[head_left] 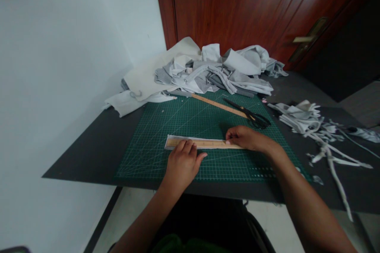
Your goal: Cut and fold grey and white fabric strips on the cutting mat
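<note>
A short wooden ruler (208, 143) lies across a narrow strip of pale fabric (170, 142) on the green cutting mat (184, 118). My left hand (182, 164) rests flat on the ruler's left part, fingers stretched forward and pressing down. My right hand (245, 137) sits at the ruler's right end with its fingers curled together at the ruler's top edge; whether they pinch anything is hidden.
Black-handled scissors (251, 115) and a long wooden ruler (218, 105) lie on the mat's far side. A heap of grey and white cloth (204, 73) fills the back of the dark table (89, 146). Cut fabric strips (314, 126) spread at right. A wooden door (237, 8) stands behind.
</note>
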`<action>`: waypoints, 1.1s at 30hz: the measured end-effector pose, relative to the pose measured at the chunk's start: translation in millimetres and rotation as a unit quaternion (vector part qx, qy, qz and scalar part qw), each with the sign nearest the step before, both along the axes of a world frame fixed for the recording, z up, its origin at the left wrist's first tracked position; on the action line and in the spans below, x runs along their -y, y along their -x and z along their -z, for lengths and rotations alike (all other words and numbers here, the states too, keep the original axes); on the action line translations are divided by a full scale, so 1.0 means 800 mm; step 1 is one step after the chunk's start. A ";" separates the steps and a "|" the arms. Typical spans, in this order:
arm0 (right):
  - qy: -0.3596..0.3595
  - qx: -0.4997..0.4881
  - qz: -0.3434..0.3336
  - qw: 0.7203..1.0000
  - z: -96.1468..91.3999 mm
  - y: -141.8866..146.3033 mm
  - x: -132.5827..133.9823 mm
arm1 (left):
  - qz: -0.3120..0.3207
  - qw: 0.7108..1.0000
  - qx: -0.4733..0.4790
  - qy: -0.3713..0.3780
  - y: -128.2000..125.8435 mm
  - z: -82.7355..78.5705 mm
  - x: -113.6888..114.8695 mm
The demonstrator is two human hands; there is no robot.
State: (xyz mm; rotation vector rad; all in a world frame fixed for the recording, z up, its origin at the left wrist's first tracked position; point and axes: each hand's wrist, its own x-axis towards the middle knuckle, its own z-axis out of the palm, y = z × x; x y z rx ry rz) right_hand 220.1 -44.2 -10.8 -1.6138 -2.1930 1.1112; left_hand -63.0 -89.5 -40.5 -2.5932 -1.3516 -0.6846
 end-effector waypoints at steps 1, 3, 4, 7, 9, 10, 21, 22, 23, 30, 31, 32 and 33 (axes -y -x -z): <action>0.003 0.004 -0.002 1.000 -0.002 0.000 0.001 | 0.001 1.000 0.000 0.001 0.000 0.000 0.000; 0.013 0.012 -0.005 1.000 -0.006 0.000 0.003 | 0.002 1.000 0.001 0.004 0.000 -0.001 0.000; 0.018 0.016 -0.004 1.000 -0.008 0.000 0.004 | 0.002 1.000 0.002 0.006 0.000 -0.001 0.000; 0.030 0.019 -0.005 0.999 -0.011 -0.001 0.004 | 0.002 1.000 0.003 0.004 0.000 -0.002 0.000; 0.033 0.015 -0.008 0.999 -0.010 -0.003 0.003 | 0.001 1.000 0.005 0.003 -0.001 -0.002 0.000; 0.034 0.011 -0.009 0.999 -0.009 -0.003 0.003 | 0.002 1.000 0.005 0.003 -0.001 -0.002 0.000; 0.031 -0.015 -0.029 0.999 -0.005 -0.007 -0.001 | 0.005 1.000 0.000 0.000 0.000 -0.003 0.000; 0.032 -0.020 -0.030 0.999 -0.005 -0.008 -0.001 | 0.006 1.000 -0.001 -0.003 0.000 -0.003 -0.001; 0.032 -0.025 -0.029 0.999 -0.005 -0.008 -0.002 | 0.008 1.000 -0.002 -0.007 0.000 -0.003 -0.001; 0.034 -0.025 -0.014 0.999 -0.007 -0.009 -0.004 | 0.007 1.000 -0.006 -0.012 0.001 -0.002 -0.004; 0.033 -0.024 -0.012 0.999 -0.008 -0.009 -0.004 | 0.007 1.000 -0.008 -0.013 0.001 -0.001 -0.005; 0.034 -0.024 -0.012 0.999 -0.008 -0.009 -0.004 | 0.008 1.000 -0.009 -0.014 0.001 -0.001 -0.005; 0.033 -0.024 -0.012 0.999 -0.008 -0.009 -0.004 | 0.009 1.000 -0.010 -0.016 0.001 -0.001 -0.005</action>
